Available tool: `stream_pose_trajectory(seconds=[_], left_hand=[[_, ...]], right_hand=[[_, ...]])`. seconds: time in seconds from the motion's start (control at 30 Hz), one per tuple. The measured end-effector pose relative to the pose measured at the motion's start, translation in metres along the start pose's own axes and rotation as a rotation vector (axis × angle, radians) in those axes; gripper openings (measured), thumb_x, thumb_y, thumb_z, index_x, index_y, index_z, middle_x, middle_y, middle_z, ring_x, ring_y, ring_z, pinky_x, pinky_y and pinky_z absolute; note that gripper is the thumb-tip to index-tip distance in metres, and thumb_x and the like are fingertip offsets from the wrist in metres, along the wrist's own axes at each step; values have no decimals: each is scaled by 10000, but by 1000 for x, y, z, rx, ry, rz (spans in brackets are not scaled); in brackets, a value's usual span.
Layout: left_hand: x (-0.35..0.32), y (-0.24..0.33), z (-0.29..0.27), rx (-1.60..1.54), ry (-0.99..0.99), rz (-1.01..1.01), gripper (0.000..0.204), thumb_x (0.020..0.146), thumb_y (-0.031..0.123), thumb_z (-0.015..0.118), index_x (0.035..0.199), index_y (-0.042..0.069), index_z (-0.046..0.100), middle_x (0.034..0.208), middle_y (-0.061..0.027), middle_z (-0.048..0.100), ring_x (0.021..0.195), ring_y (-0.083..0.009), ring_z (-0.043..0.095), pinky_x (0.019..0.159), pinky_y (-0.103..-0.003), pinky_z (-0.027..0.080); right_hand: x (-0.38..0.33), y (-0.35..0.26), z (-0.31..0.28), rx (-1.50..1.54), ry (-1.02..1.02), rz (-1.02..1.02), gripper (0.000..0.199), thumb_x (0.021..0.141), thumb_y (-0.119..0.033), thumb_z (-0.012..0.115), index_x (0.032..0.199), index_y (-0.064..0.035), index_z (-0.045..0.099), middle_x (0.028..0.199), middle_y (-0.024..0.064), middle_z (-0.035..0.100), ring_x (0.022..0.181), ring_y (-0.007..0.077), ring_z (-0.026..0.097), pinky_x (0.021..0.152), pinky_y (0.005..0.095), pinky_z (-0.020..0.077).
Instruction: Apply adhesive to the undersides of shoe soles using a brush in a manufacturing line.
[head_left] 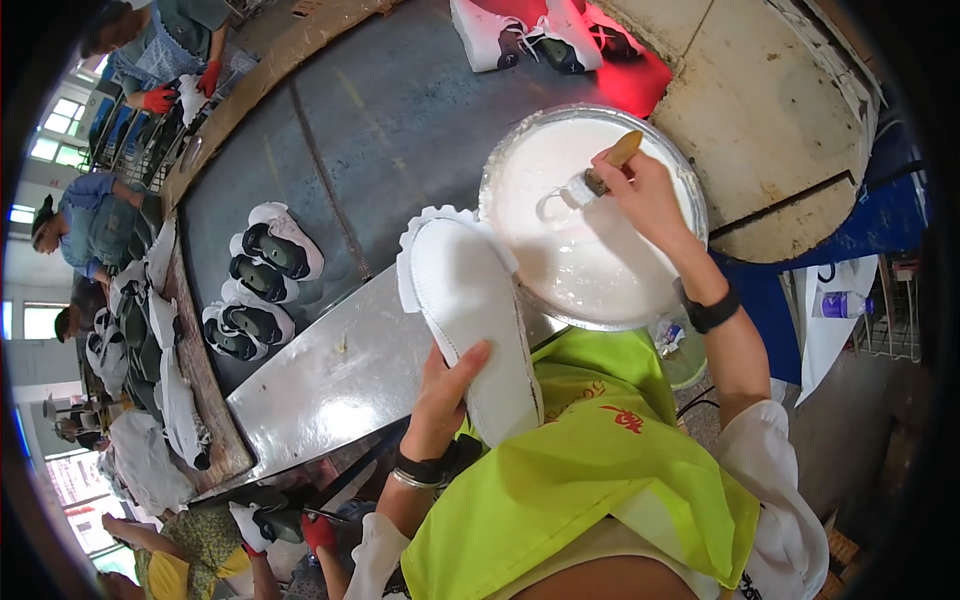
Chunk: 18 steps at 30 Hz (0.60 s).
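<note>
My left hand (440, 400) grips a white shoe (470, 310) turned sole side up, with a stitched edge and a scalloped rim round the toe. The thumb presses on its underside and the fingers go out of sight beneath it. In my right hand (645, 195) is a brush (622, 152) with a wooden handle, its white-coated end over a wide round basin (703, 215) of white liquid (590, 260). The shoe's edge comes close to the basin's left rim; whether they touch I cannot tell.
Several white and dark shoes (262, 262) stand on the dark conveyor belt (400, 110) at left. More shoes (560, 35) sit at its far end under red light. A metal ledge (330, 385) runs along the near side. Co-workers (185, 60) work beyond the belt. A worn board (770, 110) lies right.
</note>
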<state>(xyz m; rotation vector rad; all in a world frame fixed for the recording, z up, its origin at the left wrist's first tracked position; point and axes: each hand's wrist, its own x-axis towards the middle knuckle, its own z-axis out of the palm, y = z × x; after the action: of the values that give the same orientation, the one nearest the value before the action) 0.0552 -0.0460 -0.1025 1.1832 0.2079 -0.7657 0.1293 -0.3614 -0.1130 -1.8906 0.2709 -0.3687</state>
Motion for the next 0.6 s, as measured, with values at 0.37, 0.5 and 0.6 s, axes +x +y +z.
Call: stream_pose_trajectory(seconds=[0.37,0.5,0.6], left_hand=[[-3,-12,11,177,127,118,733,790,278,767,1338,-17,380,1212,-151,569,1082,-208,575,913,-335,481],[-8,-10,12,232,144,125,756,766,293,787,1327,-26,393,1174,-148,594,1053,-200,591,909,-320,481],[-6,-15,6,201,141,164,744,774,273,780,1331,-24,387,1180,-149,590,1057,-202,590,905,-327,485]], right_hand=[[-54,-102,75,363,-421,12,229,919,-165,606,987,53,618,825,99,672,728,123,652,639,266,534],[-21,-93,92,231,-259,-80,274,908,-207,613,919,66,626,737,110,661,649,166,657,580,289,504],[-16,-79,80,100,-180,-71,311,898,-228,620,885,83,625,708,143,655,640,188,659,571,306,496]])
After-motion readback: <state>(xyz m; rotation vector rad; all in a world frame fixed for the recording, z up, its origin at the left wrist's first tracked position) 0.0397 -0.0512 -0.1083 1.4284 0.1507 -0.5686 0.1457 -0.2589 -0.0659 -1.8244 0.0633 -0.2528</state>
